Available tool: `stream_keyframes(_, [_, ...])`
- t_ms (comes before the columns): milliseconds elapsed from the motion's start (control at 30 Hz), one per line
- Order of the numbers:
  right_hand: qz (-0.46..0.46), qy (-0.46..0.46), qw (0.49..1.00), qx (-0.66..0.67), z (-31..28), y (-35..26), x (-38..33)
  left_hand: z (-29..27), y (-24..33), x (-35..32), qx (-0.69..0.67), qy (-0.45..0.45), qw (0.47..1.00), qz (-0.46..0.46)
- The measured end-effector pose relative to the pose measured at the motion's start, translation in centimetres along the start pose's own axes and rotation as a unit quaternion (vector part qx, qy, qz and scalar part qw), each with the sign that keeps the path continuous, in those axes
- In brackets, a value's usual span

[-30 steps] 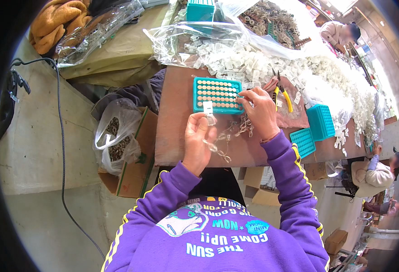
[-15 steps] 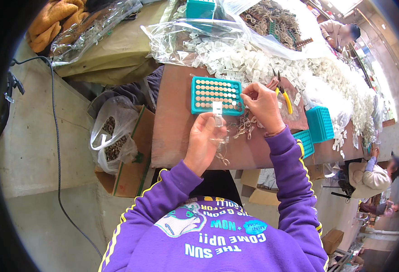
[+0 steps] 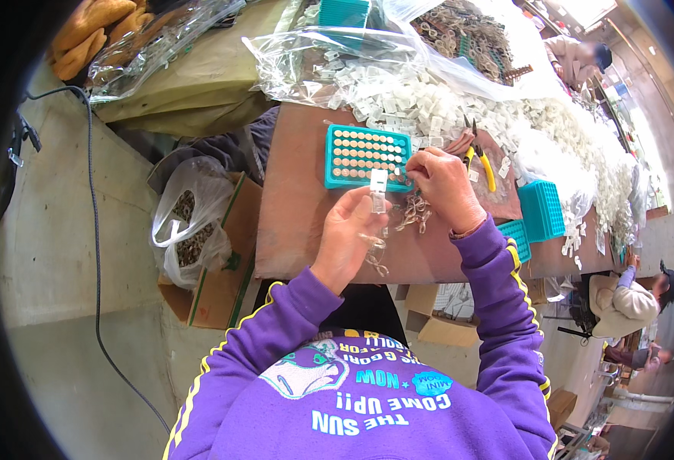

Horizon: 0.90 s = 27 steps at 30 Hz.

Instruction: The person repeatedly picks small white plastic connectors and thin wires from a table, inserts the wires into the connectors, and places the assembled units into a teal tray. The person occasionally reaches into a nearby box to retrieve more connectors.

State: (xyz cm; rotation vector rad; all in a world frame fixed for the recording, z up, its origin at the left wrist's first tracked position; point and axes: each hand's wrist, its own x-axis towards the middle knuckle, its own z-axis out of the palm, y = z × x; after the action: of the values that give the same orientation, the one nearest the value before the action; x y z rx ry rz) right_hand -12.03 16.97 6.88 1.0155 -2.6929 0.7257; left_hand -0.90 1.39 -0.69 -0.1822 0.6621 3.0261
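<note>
My left hand (image 3: 343,241) is closed on a small clear plastic case (image 3: 378,184) with a white upper part, held upright at the tray's near edge. Metal-looking clasps (image 3: 376,257) dangle just beside that hand. In front of me lies a teal tray (image 3: 328,157) with rows of small pale round discs (image 3: 363,145). At the tray's near right corner, my right hand (image 3: 446,188) has its fingertips pinched together; what they hold, if anything, is hidden. Under that hand, more clasps (image 3: 413,211) lie in a loose bunch on the brown tabletop (image 3: 295,222).
Yellow-handled pliers (image 3: 486,170) rest right of my right hand. A large heap of clear plastic pieces (image 3: 436,107) spreads across the back, under plastic film. Teal trays (image 3: 542,208) are stacked at right. A bag-filled carton (image 3: 218,284) stands left, below table level. Other people sit farther right.
My left hand has shifted slightly right with the plastic case, tilting it a little. The right fingertips have moved slightly nearer me along the tray's right edge.
</note>
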Motion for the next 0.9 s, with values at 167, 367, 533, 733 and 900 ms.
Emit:
stream_keyframes(167, [0.03,0.036,0.995,0.088,-1.3,-2.8,-0.4,-0.1,0.1,0.0,0.013,-0.013,1.0,0.003])
stream_keyframes(367, [-0.046,0.048,0.991,0.112,-0.8,-6.8,-2.6,-0.1,-0.2,0.1,0.005,-0.022,1.0,0.016])
stream_keyframes(533, [-0.071,0.094,0.992,0.047,0.4,-7.9,-3.2,0.1,-0.3,-0.1,0.012,-0.026,0.999,0.033])
stream_keyframes(733, [-0.045,0.04,0.998,0.033,-0.7,-8.3,-3.3,0.3,-0.1,-0.1,0.034,-0.043,0.998,0.032])
stream_keyframes(900, [-0.041,0.089,0.992,0.075,-0.8,-8.4,-3.0,0.3,0.4,-0.1,0.019,-0.015,1.0,0.013])
